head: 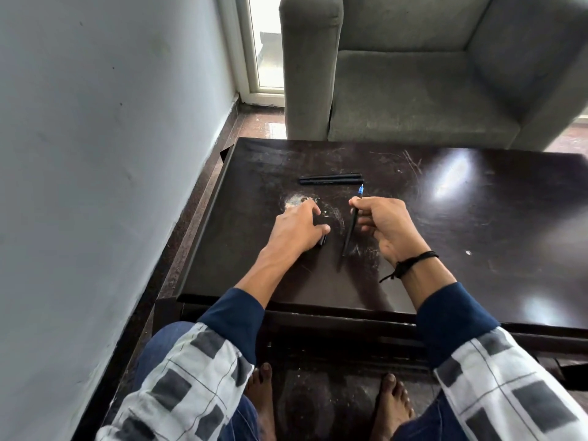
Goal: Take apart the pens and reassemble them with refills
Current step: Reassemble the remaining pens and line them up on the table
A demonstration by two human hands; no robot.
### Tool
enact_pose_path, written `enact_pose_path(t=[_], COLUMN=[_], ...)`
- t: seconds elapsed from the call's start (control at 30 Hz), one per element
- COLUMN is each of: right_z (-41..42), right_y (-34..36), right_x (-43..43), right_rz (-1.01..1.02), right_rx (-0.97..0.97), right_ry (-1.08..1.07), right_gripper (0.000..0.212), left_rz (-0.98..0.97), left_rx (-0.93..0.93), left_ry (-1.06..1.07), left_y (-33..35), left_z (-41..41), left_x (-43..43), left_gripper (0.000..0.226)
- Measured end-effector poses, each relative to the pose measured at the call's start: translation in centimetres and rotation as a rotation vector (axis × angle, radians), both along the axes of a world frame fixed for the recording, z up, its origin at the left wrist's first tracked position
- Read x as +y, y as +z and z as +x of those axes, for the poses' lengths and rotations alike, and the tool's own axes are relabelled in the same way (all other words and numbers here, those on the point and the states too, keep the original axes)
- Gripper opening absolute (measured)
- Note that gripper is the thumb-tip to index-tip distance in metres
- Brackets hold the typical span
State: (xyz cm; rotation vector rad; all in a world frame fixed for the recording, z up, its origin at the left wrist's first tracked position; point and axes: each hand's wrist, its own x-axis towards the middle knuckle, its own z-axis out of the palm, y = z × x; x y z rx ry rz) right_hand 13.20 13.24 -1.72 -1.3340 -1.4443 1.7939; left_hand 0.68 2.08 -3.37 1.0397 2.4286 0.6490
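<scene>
Black pen (350,229) with a blue tip, up off the dark table (477,224), slanted, tip pointing away. Pinched between thumb and curled fingers of the right hand (383,222), tight around the upper half. Just left, a short black piece (323,241) peeking from under the left hand (297,229), fingers spread low over the tabletop; gripped or merely covered, cannot tell. Farther back, two black pens (331,178) lying side by side, touching. Black cord (413,261) on the right wrist. Beyond the table, a grey armchair (413,90).
</scene>
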Motion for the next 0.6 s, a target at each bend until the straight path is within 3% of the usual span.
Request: enact_pose_path(t=[0.1,0.3,0.6], right_z=[-0.1,-0.4,-0.4], right_y=[-0.1,0.0,0.1], right_x=[0.0,-0.2,-0.2], right_rz=[0.000,-0.014,-0.004], right_rx=[0.022,0.135,0.130], right_ry=[-0.008,-0.029,-0.044], right_gripper=[0.023,0.007,0.019], left_rz=[0.113,0.272,0.228], left_rx=[-0.062,-0.448,-0.470], left_ry=[0.032,-0.114,-0.102], left_y=[0.9,1.5,1.9], left_z=[0.0,0.6,0.4], left_x=[-0.1,-0.3,-0.3], left_gripper=[0.030,0.029,0.012])
